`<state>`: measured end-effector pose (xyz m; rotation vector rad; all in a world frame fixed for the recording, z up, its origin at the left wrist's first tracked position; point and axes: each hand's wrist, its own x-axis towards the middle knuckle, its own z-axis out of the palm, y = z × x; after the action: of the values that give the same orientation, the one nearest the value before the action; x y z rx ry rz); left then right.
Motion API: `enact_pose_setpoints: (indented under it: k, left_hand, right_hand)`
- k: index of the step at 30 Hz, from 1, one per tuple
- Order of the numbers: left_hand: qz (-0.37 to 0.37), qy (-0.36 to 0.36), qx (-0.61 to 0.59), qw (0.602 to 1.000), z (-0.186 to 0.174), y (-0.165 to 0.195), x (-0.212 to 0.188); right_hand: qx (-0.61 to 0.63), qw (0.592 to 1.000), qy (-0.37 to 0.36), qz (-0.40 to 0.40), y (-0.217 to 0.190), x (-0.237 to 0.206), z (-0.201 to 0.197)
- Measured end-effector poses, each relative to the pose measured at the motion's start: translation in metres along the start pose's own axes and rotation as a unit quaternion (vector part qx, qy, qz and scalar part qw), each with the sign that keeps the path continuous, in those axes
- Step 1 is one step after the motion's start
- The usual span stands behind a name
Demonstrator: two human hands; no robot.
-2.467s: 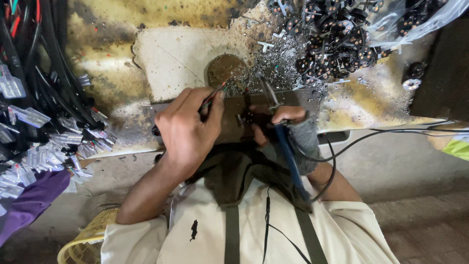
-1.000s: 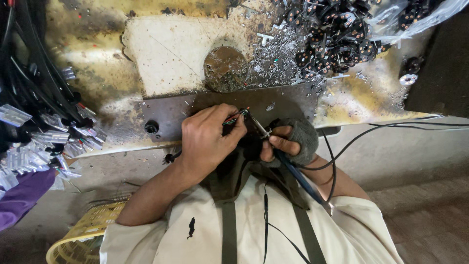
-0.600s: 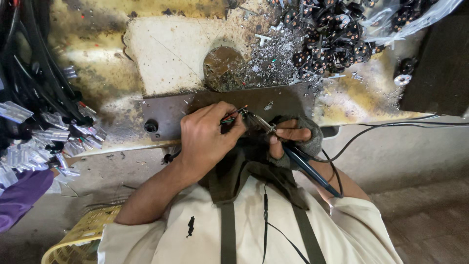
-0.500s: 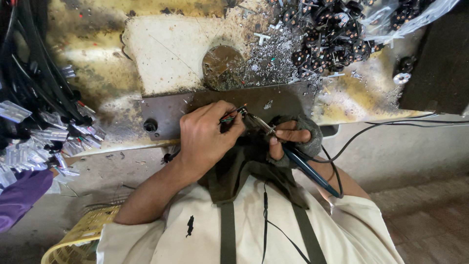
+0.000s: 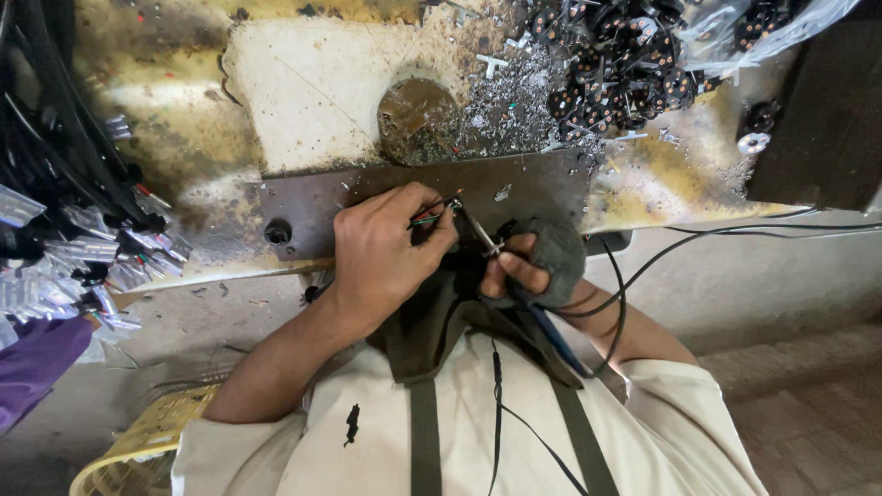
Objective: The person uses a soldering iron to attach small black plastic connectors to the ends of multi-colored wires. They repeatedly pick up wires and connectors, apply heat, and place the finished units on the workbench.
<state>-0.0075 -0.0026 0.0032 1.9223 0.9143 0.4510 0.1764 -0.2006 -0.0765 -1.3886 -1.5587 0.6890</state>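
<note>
My left hand [image 5: 381,248] is closed around a thin bundle of coloured wires [image 5: 430,216], with the bare ends sticking out past my fingers over a dark metal plate [image 5: 524,188]. My right hand [image 5: 533,262], in a grey fingerless glove, grips a soldering iron [image 5: 478,230] with a blue handle. The iron's tip touches the wire ends just right of my left thumb. The iron's black cord [image 5: 643,271] loops off to the right.
A pile of black round connectors [image 5: 616,73] lies at the top right beside a clear plastic bag. Solder scraps and a brown round pad [image 5: 418,115] sit above the plate. Black cables with foil-wrapped ends [image 5: 83,239] hang at the left. A yellow basket [image 5: 138,445] is below left.
Both hands came down from the plate toward my chest, and the iron's tip has come against the wire ends. In the last half second they hardly moved.
</note>
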Motion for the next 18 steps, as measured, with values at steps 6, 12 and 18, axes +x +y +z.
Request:
enact_pose_setpoints:
  k: [6,12,18]
  left_hand:
    - [0.006,-0.001,0.0,1.0,-0.001,-0.001,0.0]
    - [-0.004,-0.001,-0.005,1.0,-0.002,0.0,0.001]
    - [0.0,-0.01,-0.007,1.0,-0.002,-0.001,0.002]
  right_hand:
    - [0.179,0.947,0.072,0.257,-0.003,0.006,0.003]
    - [0.018,0.985,0.171,0.028,-0.015,0.023,0.012]
    - [-0.281,0.955,0.087,-0.031,-0.026,0.031,-0.01]
